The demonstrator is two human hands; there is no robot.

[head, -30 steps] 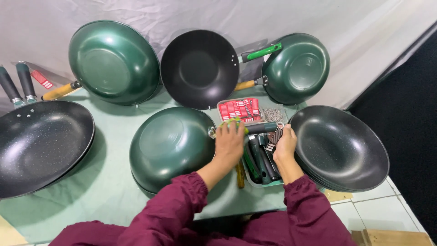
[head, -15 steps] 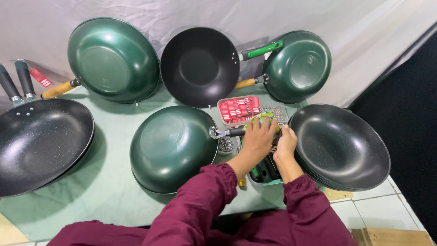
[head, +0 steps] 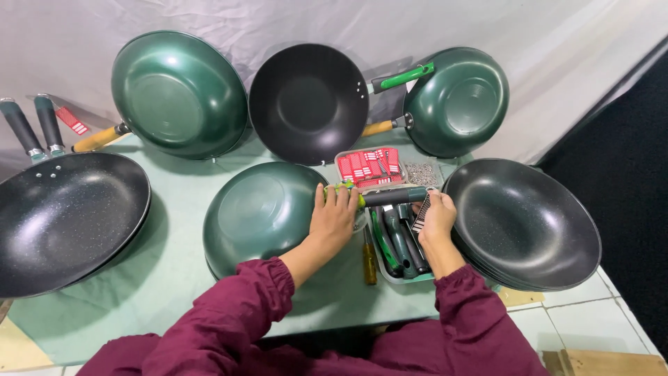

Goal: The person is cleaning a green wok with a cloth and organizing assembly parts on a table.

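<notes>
A green wok [head: 261, 216] lies upside down in front of me on the pale green table [head: 174, 278]. Its dark green handle [head: 396, 196] points right over a tray. My left hand [head: 334, 217] is closed over the bright green joint where the handle meets the wok's rim. My right hand [head: 437, 219] is at the handle's free end, pinching a small black-and-white striped tag [head: 420, 214]. Both sleeves are maroon.
A tray [head: 400, 275] below my hands holds several loose dark handles, red tags [head: 369, 167] and screws [head: 421, 173]. A yellow-handled screwdriver [head: 369, 261] lies beside it. Black pans sit at the left [head: 62, 216] and right [head: 525, 223]. Three more woks lean on the white backdrop.
My left hand has slid back left along the handle from the tray side to the wok's rim. The right hand stays at the handle's end.
</notes>
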